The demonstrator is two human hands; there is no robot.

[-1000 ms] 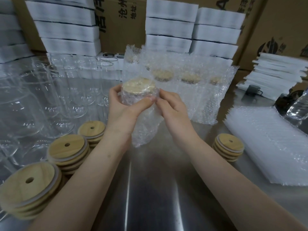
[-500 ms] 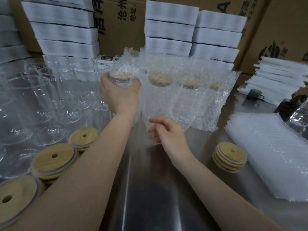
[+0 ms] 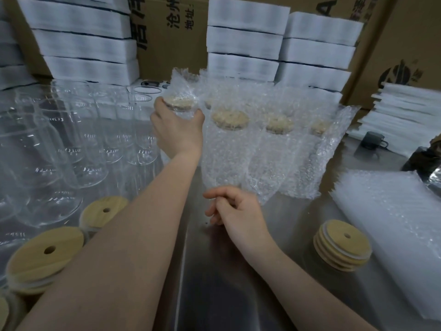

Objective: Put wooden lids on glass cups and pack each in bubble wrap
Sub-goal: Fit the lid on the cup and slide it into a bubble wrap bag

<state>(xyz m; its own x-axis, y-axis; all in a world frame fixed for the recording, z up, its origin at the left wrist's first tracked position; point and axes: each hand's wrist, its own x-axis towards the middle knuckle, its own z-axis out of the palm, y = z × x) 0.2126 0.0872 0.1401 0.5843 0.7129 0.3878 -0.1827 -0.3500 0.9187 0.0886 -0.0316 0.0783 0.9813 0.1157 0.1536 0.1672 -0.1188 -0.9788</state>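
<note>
done: several wrapped cups (image 3: 253, 144) far | left hand (image 3: 177, 133) grips one wrapped cup (image 3: 180, 104); right hand (image 3: 238, 212) loose, empty | remaining: many bare cups (image 3: 78, 139) at left

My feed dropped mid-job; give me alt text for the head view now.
The left hand grips a bubble-wrapped lidded cup beside a row of wrapped cups, while the right hand hovers empty above the metal table. Bare glass cups and wooden lid stacks stand to the left; another lid stack and bubble-wrap bags lie to the right.
</note>
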